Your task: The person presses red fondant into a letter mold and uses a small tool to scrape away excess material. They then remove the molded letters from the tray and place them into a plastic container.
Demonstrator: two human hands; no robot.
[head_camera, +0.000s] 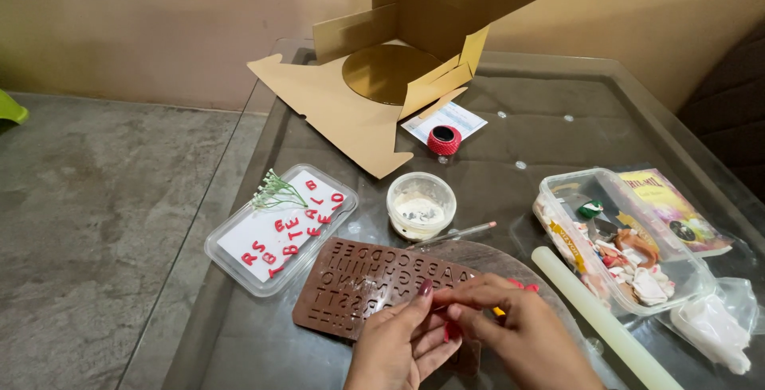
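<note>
A red piece [451, 329] is pinched between both hands (left hand [398, 346], right hand [518, 334]) over the brown letter mould [358, 282].

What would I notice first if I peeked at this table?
Probably the two hands, left hand and right hand, pinching something small and red over the brown letter mould at the near edge. Left of it, a clear tray holds red cut-out letters. At the back stands an open cardboard box with a round gold board inside.

Soft even light, sharp focus
</note>
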